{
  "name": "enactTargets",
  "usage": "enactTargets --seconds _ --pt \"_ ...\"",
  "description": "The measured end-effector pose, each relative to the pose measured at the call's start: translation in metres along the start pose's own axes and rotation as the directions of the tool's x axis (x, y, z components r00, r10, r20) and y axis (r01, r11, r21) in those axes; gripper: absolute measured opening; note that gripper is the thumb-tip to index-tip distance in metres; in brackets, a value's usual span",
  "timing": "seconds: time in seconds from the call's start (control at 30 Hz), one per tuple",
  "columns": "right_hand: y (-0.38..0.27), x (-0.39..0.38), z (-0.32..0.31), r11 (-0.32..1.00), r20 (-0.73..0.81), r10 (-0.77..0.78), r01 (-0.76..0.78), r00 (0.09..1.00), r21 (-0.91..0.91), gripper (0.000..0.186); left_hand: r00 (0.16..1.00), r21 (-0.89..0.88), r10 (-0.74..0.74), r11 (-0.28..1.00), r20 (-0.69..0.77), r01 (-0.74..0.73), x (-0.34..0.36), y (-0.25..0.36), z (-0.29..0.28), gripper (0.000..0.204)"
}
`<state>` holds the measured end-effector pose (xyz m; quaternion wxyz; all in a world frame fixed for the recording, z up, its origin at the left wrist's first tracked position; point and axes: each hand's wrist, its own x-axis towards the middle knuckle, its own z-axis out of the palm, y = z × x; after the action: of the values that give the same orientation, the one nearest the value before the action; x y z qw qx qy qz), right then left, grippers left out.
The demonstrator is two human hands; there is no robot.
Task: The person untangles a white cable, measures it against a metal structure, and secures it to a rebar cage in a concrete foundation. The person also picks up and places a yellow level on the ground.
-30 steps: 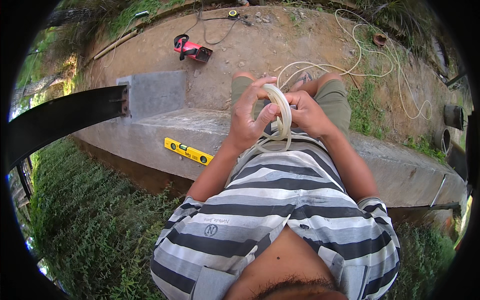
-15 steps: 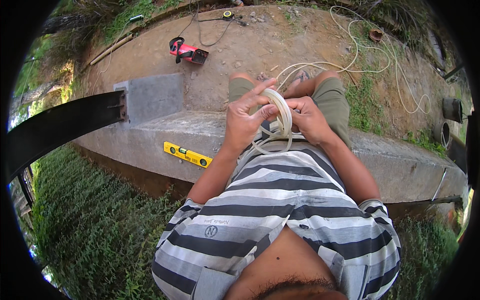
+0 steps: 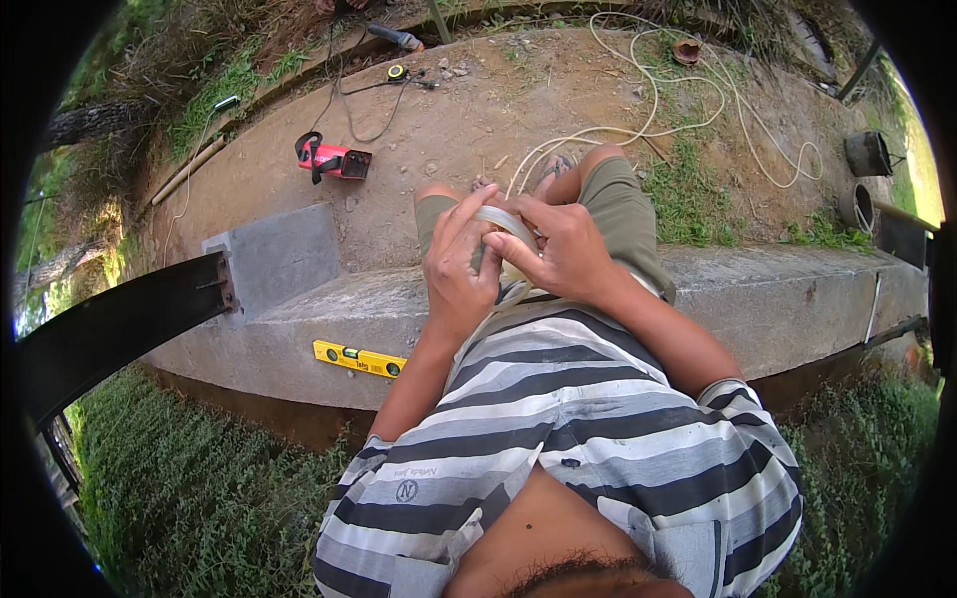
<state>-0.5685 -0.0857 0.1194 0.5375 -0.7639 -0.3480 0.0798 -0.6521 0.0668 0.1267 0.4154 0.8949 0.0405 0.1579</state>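
In front of my lap, both hands work on a small coil of pale, translucent tubing (image 3: 510, 221). My left hand (image 3: 459, 264) has its fingers curled around the coil's left side. On the other side, my right hand (image 3: 566, 249) is closed on the loops, its thumb reaching across toward the left one. A strand hangs from the coil toward my striped shirt; the fingers hide part of the loops. More pale tubing (image 3: 653, 128) runs from near my feet across the dirt in wide, loose curves. To the left of my left forearm, a yellow spirit level (image 3: 357, 358) lies on the concrete ledge.
I sit on a concrete ledge (image 3: 743, 299). A black steel beam (image 3: 130, 324) meets a concrete block (image 3: 284, 254) at left. Ahead are a red strapped box-shaped machine (image 3: 339, 161), cables and a yellow round object (image 3: 397, 73). Dark buckets (image 3: 867, 154) stand far right; shrubs (image 3: 219, 468) grow behind.
My right hand has come over the coil, its thumb now across it near my left hand. The coil appears lower and more covered by fingers. The whole view has shifted slightly.
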Motion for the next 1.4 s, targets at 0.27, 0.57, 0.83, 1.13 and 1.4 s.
enactTargets --seconds 0.27,0.57,0.83,1.13,1.4 --pt "0.007 -0.011 -0.004 0.998 0.05 0.036 -0.034 0.998 -0.048 0.026 0.937 -0.557 -0.336 0.798 -0.093 0.231 0.005 -0.005 0.0 0.018" --pt "0.024 -0.002 0.004 0.725 0.284 0.266 -0.385 0.921 0.571 0.035 0.93 -0.834 -0.313 0.552 -0.196 0.01 0.022 -0.006 -0.007 0.02" --pt "0.039 -0.002 0.027 1.0 0.539 -0.017 0.005 0.842 0.024 0.043 0.789 -0.871 -0.462 0.456 -0.406 -0.181 0.05 -0.016 -0.063 0.017" --pt "0.026 -0.024 0.011 0.999 0.595 0.006 0.027 0.804 -0.047 0.036 0.469 -0.524 -0.332 0.767 -0.818 -0.371 0.047 -0.087 -0.184 0.015" --pt "0.031 0.024 -0.029 0.893 0.431 0.009 0.187 0.902 -0.409 0.021 0.946 0.535 0.304 0.821 -0.113 -0.2 0.044 -0.016 -0.087 0.065"
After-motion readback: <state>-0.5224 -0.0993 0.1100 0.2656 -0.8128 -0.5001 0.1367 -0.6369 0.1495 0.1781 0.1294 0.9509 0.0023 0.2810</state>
